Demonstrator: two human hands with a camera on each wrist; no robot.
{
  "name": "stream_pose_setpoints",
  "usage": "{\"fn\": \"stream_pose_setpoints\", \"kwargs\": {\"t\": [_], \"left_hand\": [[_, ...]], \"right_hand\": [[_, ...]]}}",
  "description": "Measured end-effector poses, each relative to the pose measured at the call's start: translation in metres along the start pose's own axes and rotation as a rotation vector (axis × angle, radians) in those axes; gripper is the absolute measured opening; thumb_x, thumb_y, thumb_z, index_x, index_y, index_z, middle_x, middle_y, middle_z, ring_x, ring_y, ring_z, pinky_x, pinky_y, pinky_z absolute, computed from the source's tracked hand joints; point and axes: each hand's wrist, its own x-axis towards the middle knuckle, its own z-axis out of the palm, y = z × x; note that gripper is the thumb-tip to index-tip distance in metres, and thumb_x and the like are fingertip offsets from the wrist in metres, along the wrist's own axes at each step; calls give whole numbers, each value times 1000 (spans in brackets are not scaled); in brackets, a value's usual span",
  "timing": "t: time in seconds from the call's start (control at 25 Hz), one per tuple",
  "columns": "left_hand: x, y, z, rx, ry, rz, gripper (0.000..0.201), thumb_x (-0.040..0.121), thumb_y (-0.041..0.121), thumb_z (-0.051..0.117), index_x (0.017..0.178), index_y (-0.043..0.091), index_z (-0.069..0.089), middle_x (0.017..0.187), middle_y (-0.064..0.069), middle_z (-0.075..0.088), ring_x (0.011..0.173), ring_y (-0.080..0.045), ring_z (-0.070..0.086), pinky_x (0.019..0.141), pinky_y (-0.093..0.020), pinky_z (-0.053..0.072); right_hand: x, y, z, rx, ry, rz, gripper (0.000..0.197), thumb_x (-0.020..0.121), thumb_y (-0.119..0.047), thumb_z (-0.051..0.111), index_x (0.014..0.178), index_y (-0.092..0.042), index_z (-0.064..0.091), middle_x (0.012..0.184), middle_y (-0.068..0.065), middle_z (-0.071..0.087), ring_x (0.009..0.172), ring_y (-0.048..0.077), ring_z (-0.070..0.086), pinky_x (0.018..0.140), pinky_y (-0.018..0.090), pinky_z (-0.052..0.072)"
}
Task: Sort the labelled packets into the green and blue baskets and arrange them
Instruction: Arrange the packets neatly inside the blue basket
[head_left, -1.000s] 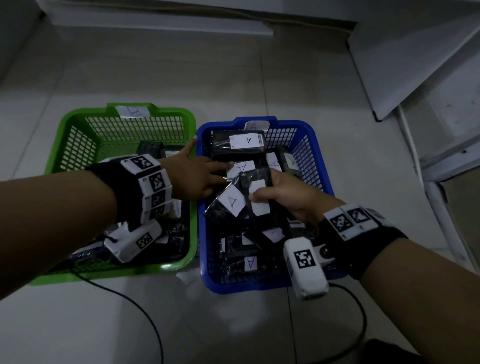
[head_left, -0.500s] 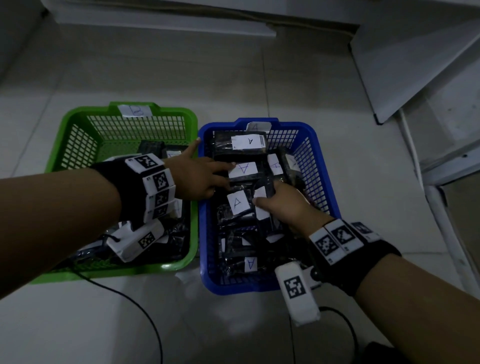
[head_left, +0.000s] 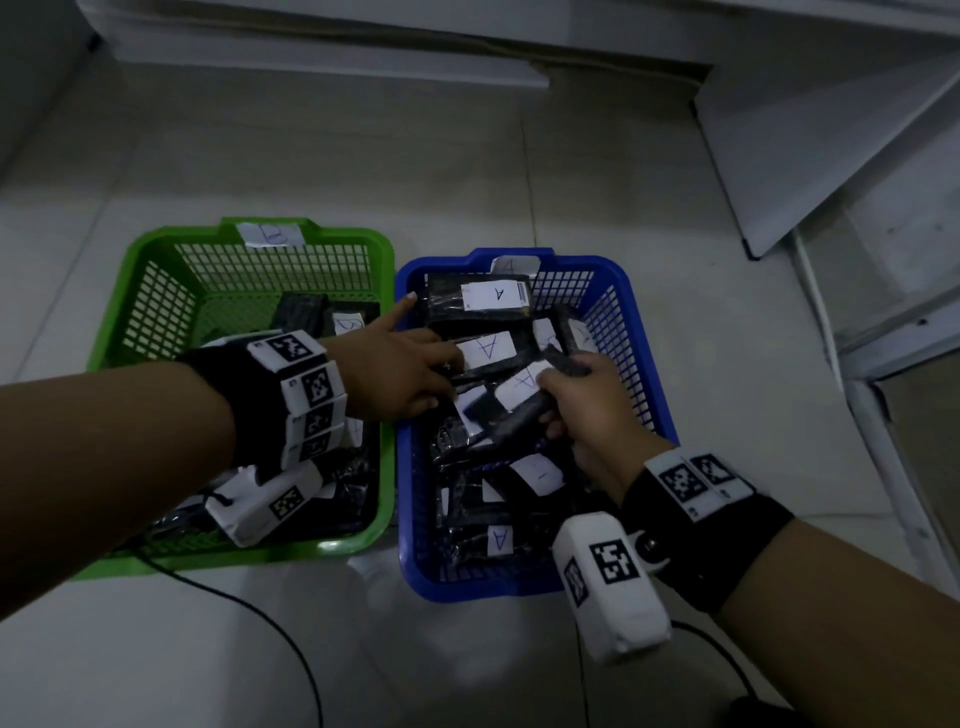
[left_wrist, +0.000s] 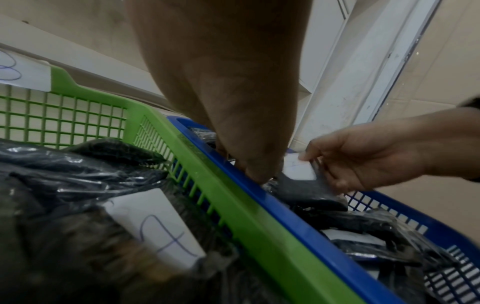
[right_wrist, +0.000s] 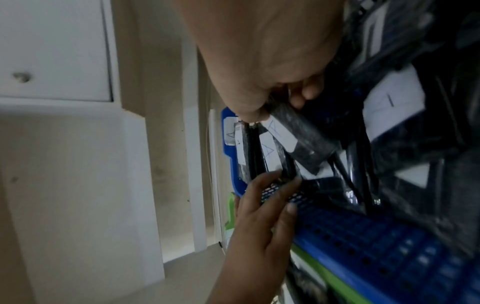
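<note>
The green basket (head_left: 156, 249) stands on the left and the blue basket (head_left: 623, 280) on the right, side by side on the floor. Both hold black packets with white labels. My right hand (head_left: 561, 395) grips a black packet marked A (head_left: 519, 415) and holds it tilted over the middle of the blue basket; the right wrist view shows this packet (right_wrist: 303, 135) under my thumb. My left hand (head_left: 436, 374) reaches across the green rim (left_wrist: 233, 205) into the blue basket, its straight fingers (right_wrist: 280, 189) resting against upright A packets (head_left: 488, 348).
A paper tag marked B (head_left: 270, 234) sits on the green basket's far rim, and a tag marked A (head_left: 511, 265) on the blue one. White panels (head_left: 831, 130) lean at the right. Black cables (head_left: 270, 623) trail over the tiled floor in front.
My right hand has lowered its packet into the blue basket and shifted it toward the back, now tilted. My left hand has kept its place against the A packets.
</note>
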Motion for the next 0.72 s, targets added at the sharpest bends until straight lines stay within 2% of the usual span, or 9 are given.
{"fn": "stream_pose_setpoints", "kwargs": {"t": [0.04, 0.08, 0.16, 0.2, 0.24, 0.32, 0.44, 0.56, 0.72], "left_hand": [[1, -1, 0, 0, 12, -11, 40, 99, 42, 28, 137, 41, 38, 148, 12, 24, 139, -14, 24, 111, -63, -11], [1, -1, 0, 1, 27, -18, 39, 99, 41, 28, 137, 40, 38, 148, 11, 24, 138, -14, 28, 111, -63, -12], [2, -1, -1, -1, 56, -20, 38, 99, 41, 28, 136, 38, 39, 147, 9, 25, 135, -15, 34, 112, -60, -12], [2, -1, -1, -4, 59, -21, 38, 99, 41, 28, 136, 37, 39, 147, 8, 26, 134, -15, 35, 113, -58, -12], [2, -1, 0, -6, 54, -23, 38, 99, 42, 28, 136, 37, 38, 147, 9, 26, 134, -14, 34, 113, -58, -12], [1, -1, 1, -9, 39, -27, 39, 99, 42, 28, 136, 38, 38, 148, 10, 26, 135, -14, 33, 113, -59, -11], [1, 0, 0, -18, 34, -30, 41, 99, 42, 29, 139, 38, 34, 150, 10, 24, 137, -15, 30, 113, -60, -7], [1, 0, -3, -36, 35, -29, 42, 99, 42, 31, 140, 37, 32, 151, 8, 21, 139, -15, 25, 115, -57, -4], [-1, 1, -7, -49, 15, -10, 44, 99, 42, 31, 142, 38, 28, 153, 10, 19, 140, -14, 23, 116, -55, -3]], "right_hand": [[-1, 4, 3, 39, -38, 48, 30, 84, -4, 63, 108, -6, 45, 82, 16, 60, 49, 20, 60, 43, 27, 50], [-1, 11, 6, 46, -78, 83, 39, 82, -3, 67, 109, -10, 40, 93, 19, 60, 58, 26, 64, 49, 33, 55], [2, 24, 10, -199, -109, 24, 46, 76, -12, 77, 101, -15, 39, 109, 19, 55, 83, 34, 66, 67, 45, 59], [1, 27, 11, -369, -108, -40, 49, 72, -20, 81, 99, -16, 40, 112, 16, 54, 90, 34, 63, 73, 44, 58], [0, 28, 11, -507, -94, -104, 51, 70, -26, 82, 99, -16, 41, 113, 13, 53, 95, 31, 61, 77, 39, 55], [-3, 26, 11, -649, -121, -174, 56, 73, -30, 80, 110, -11, 43, 115, 11, 55, 101, 27, 57, 75, 28, 44], [-4, 22, 7, -786, -193, -196, 59, 77, -34, 76, 118, -6, 44, 118, 12, 58, 107, 27, 56, 73, 23, 36], [-4, 16, 4, -776, -171, -312, 43, 81, -27, 72, 115, -12, 50, 118, 8, 51, 97, 19, 53, 76, 22, 35], [-4, -1, -5, -862, -354, -385, 35, 88, -18, 63, 123, -16, 59, 122, 8, 60, 104, 20, 59, 84, 19, 41]]}}
